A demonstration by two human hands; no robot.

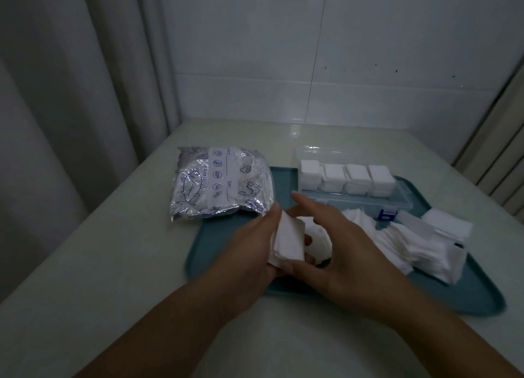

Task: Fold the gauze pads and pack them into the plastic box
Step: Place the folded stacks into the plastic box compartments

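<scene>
While the folded gauze pad (pixel 287 240) is pinched upright in the left hand (pixel 255 252) above the tray (pixel 204 252), its edges should be squared by the right hand's (pixel 334 244) relaxed, outstretched fingers before it is carried to the plastic box (pixel 348 199).

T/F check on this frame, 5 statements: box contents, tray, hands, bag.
1. The plastic box holds four stacks of folded gauze. True.
2. The left hand is empty. False: it holds a folded gauze pad.
3. The foil bag lies to the left of the box, partly over the tray's edge. True.
4. The loose gauze pile sits on the bare table, off the tray. False: it lies on the teal tray.
5. The right hand rests on the foil bag. False: it is at the pad, beside the left hand, over the tray.
</scene>
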